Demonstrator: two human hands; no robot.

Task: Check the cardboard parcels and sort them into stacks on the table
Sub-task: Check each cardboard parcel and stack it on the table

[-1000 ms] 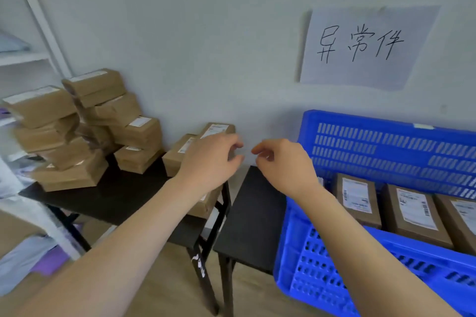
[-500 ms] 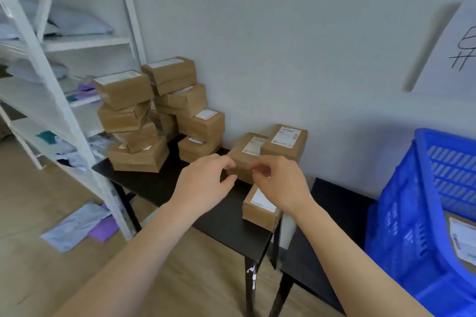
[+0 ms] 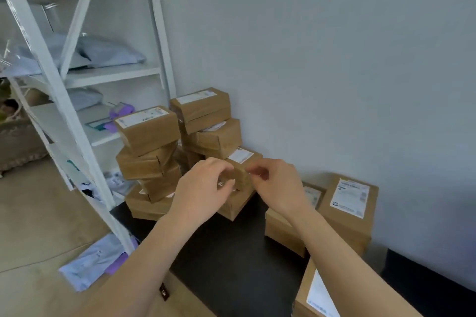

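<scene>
Hovering over the dark worktop [image 3: 226, 260], the left hand [image 3: 203, 193] is half curled and grips nothing. I cannot tell whether the blurred right hand [image 3: 278, 188] pinches anything. Cardboard parcels [image 3: 149, 131] stand stacked at the far left corner, close to the wall, probably for support.

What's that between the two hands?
The head view shows a small brown cardboard parcel with a white label between the left hand and the right hand. Whether they touch it is unclear.
</scene>
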